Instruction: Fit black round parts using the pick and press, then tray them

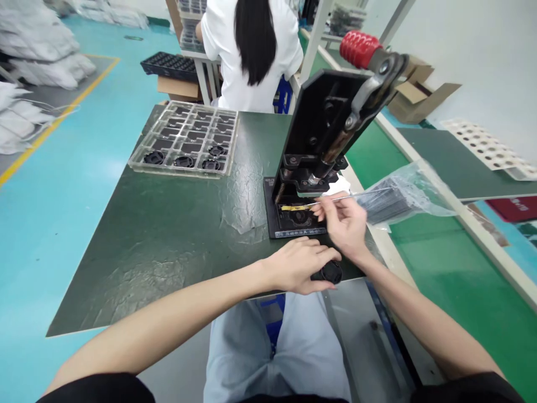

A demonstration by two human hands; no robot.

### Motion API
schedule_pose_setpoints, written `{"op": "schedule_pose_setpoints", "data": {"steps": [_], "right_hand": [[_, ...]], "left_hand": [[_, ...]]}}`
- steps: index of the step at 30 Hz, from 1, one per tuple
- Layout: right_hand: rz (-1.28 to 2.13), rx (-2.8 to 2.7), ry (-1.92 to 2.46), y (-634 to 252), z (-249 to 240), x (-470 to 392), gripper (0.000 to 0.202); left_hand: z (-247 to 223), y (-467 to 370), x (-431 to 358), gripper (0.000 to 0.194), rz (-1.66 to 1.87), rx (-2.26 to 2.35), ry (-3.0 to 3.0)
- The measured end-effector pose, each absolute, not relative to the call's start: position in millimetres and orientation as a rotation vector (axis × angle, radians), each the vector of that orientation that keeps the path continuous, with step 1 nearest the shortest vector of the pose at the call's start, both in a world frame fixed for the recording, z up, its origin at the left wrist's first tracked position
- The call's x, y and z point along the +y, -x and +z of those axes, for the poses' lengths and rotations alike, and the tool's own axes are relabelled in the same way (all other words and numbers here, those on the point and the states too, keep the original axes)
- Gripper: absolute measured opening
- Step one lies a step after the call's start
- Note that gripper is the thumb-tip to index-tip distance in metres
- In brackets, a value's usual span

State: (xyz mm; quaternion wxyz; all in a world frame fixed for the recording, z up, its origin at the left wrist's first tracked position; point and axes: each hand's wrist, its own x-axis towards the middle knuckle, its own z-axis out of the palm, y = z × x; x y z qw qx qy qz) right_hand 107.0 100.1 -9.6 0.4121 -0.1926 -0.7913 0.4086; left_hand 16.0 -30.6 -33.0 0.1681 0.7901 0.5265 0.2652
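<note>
My left hand (304, 266) is closed around a round black plastic part (331, 272) at the front edge of the green table. Pinched in my right hand (344, 221) is a thin metal rod-like tool (342, 197); its exact kind does not show. A yellow strip (294, 207) lies at the tool's front end, over the base of a black toggle press (321, 129). Whether the strip belongs to the tool or to the press, I cannot tell. The press's red handle (359, 49) is raised, and a dark round shape (299, 216) sits in its base.
A clear compartment tray (180, 171) with several black round parts stands at the table's back left. Right of the press, a plastic bag (390, 196) of dark strips lies by the green conveyor (423, 246). A co-worker in white (251, 61) sits ahead. Open cardboard box (419, 98) far right.
</note>
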Motion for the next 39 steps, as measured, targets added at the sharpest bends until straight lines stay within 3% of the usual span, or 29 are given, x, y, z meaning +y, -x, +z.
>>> {"op": "schedule_pose_setpoints", "data": {"steps": [5, 16, 31, 39], "right_hand": [[0.919, -2.004, 0.598, -159.1, 10.6, 90.4, 0.036], [0.895, -2.202, 0.588, -204.2, -28.4, 69.9, 0.024], [0.477, -2.403, 0.352, -203.7, -26.2, 68.2, 0.015], [0.473, -2.439, 0.302, -198.4, -28.4, 66.7, 0.018]], "left_hand": [[-30.7, -17.5, -30.5, 0.065, 0.814, 1.543, -2.076], [-33.4, -19.8, -30.6, 0.077, 0.926, 1.538, -1.874], [-29.6, -19.4, -29.8, 0.069, 0.886, 1.522, -1.869], [-33.5, -21.1, -27.7, 0.07, 0.938, 1.514, -1.843]]}}
